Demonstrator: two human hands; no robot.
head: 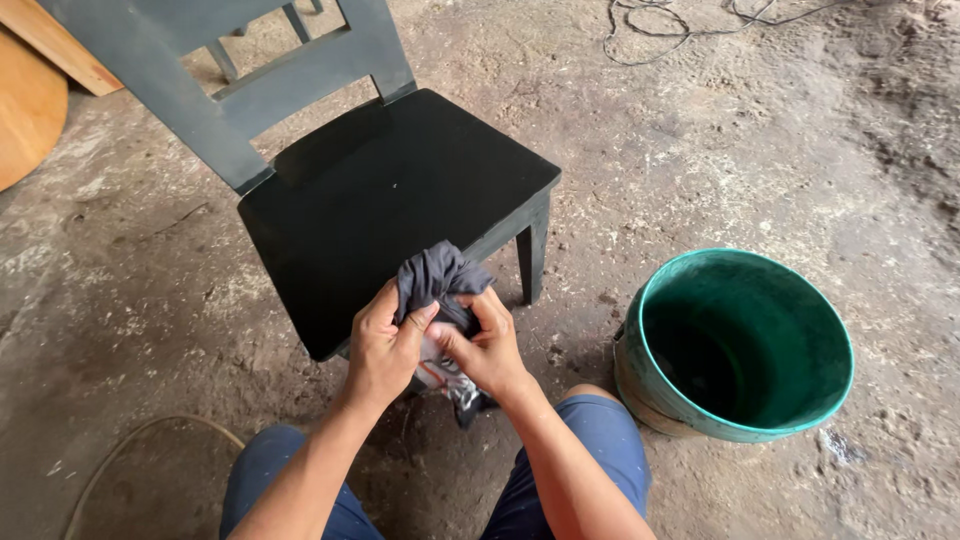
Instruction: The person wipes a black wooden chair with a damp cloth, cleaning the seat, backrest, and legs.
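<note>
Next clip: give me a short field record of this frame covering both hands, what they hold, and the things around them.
left hand: left hand grips the dark grey cloth
right hand: right hand grips the same cloth from the other side
cloth: bunched up, held over the front edge of the chair seat
chair: black wooden chair, upright on the dirt floor
bucket: green bucket on the floor to the person's right, dark inside; contents cannot be told
other: cable on the floor at the top; hose at lower left
</note>
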